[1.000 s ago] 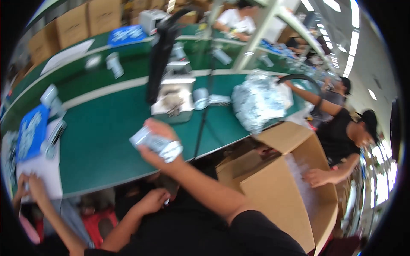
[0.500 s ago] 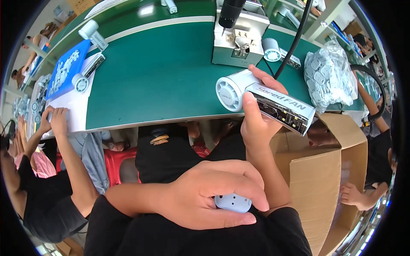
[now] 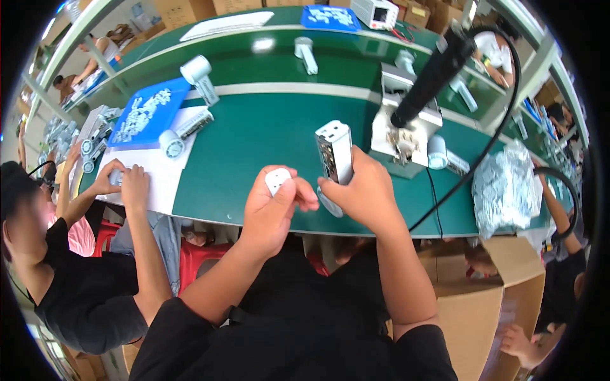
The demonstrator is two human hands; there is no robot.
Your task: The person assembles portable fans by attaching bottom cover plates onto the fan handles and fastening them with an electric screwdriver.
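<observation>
Before you runs the green workbench (image 3: 267,133), spanning most of the view. On your left, a seated co-worker (image 3: 89,298) in black has both hands at a white sheet (image 3: 162,184). An open carton (image 3: 467,317) stands on your right, just below the bench edge. Near it on the bench sits a clear bag (image 3: 506,187) of pale parts. Beyond your right hand (image 3: 365,197) is a grey metal fixture (image 3: 395,160), with a black screwdriver (image 3: 432,79) slanting over it. A blue tray (image 3: 175,105) of small pieces lies at left. Your right fingers wrap the handle of the fan (image 3: 341,152), held above the bench near its front edge, circuit side facing left, handle end raised. Your left hand (image 3: 270,206), just beside, pinches the white cap (image 3: 277,181) between thumb and curled fingers; the two parts are apart.
</observation>
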